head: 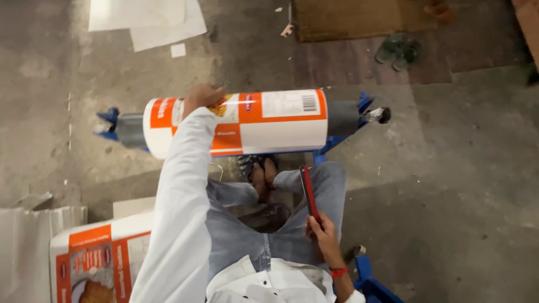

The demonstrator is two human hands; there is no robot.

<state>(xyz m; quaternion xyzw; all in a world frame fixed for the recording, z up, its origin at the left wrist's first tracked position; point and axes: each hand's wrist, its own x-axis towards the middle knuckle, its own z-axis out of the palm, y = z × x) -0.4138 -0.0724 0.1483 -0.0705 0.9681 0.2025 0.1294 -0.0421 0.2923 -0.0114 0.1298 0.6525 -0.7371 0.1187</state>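
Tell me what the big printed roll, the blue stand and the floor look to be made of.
Printed roll: likely glossy plastic film or coated paper; light glares off its white and orange print. Blue stand: probably painted metal, judging by its rigid bars and shiny shaft end. Floor: bare concrete, matte, grey and stained.
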